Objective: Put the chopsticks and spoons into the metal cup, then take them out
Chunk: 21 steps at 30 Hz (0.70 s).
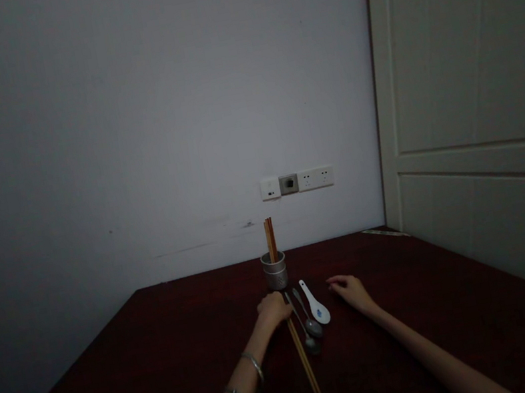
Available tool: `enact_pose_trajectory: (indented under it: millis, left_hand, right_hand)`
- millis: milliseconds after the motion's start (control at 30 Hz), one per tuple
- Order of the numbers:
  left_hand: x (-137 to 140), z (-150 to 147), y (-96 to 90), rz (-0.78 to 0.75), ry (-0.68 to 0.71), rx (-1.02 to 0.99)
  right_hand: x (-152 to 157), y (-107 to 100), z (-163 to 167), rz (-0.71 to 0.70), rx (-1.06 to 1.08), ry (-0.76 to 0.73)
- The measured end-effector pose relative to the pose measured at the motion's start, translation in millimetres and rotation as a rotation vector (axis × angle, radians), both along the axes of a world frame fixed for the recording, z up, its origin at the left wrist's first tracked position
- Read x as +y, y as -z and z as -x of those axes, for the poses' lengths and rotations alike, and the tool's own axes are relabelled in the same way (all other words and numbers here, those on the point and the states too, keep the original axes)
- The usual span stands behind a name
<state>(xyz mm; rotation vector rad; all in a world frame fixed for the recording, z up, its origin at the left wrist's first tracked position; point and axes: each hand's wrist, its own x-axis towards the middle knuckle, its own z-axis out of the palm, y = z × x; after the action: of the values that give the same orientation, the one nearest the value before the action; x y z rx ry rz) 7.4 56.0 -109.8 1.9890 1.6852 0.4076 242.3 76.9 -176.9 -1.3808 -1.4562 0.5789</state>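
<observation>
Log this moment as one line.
left hand: at far ends of loose chopsticks, grip unclear | right hand: empty, beside white spoon | metal spoons: between loose chopsticks and white spoon | cup: upright, holding other chopsticks

1. Dim overall; the painted wall is palest mid-view, darkening leftward.
2. The dark-red table sinks nearly to black toward its near side.
3. Wooden chopsticks look soft-edged.
4. Wide-angle stretch slants the panelled door.

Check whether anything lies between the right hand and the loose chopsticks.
Yes: the white spoon, nearest the right hand, then two metal spoons alongside the chopsticks, all lying on the table.
</observation>
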Motion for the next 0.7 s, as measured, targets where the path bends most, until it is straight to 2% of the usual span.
enact_pose_trajectory:
  millis: [100,233,500,600,700]
  left_hand:
    - [-2,-7,1.8,-0.122,-0.060,0.230]
    - [-1,-10,7.4,-0.155,-0.059,0.309]
    - [7,-5,24.0,-0.192,-0.118,0.325]
    - [7,-1,22.5,-0.183,-0.106,0.302]
    - [6,6,12.4,-0.168,-0.078,0.246]
  right_hand:
    - [-2,-1,1,-0.018,-0.029,0.005]
    - [-3,-2,2,-0.019,-0.044,0.003]
    - [-2,-2,2,-0.020,-0.081,0.004]
    - [0,-1,1,-0.019,-0.067,-0.009]
    - [2,3,-1,-0.020,-0.021,-0.024]
